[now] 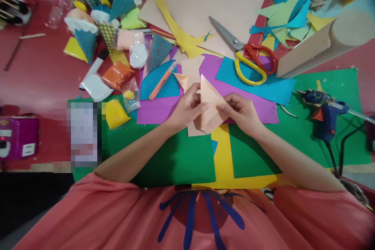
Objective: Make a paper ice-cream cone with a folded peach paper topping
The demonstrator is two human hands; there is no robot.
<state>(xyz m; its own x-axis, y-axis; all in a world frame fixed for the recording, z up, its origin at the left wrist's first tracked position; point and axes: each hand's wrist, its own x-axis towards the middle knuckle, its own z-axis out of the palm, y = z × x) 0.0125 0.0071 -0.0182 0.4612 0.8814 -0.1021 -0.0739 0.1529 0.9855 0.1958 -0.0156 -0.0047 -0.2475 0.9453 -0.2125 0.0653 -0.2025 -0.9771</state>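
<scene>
A folded piece of peach paper (pixel 209 103) is held up between my two hands, over the purple sheet. My left hand (pixel 190 105) pinches its left edge, thumb on the front. On the right side, the thumb and fingers of my right hand (pixel 241 111) grip the same paper. A small peach paper cone (pixel 181 81) lies just beyond my left fingers. Close by, an orange marker (pixel 163 81) rests on a blue paper piece (pixel 146 88). Scissors (pixel 236 42) with one red and one yellow handle lie spread beyond my right hand.
Several crafted ice-cream cones (pixel 83 35) stand at the back left, near packets of clay such as an orange one (pixel 118 75). A blue glue gun (pixel 328 119) with a cord lies right. A paper roll (pixel 322 43) and paper scraps (pixel 287 15) sit at the back right.
</scene>
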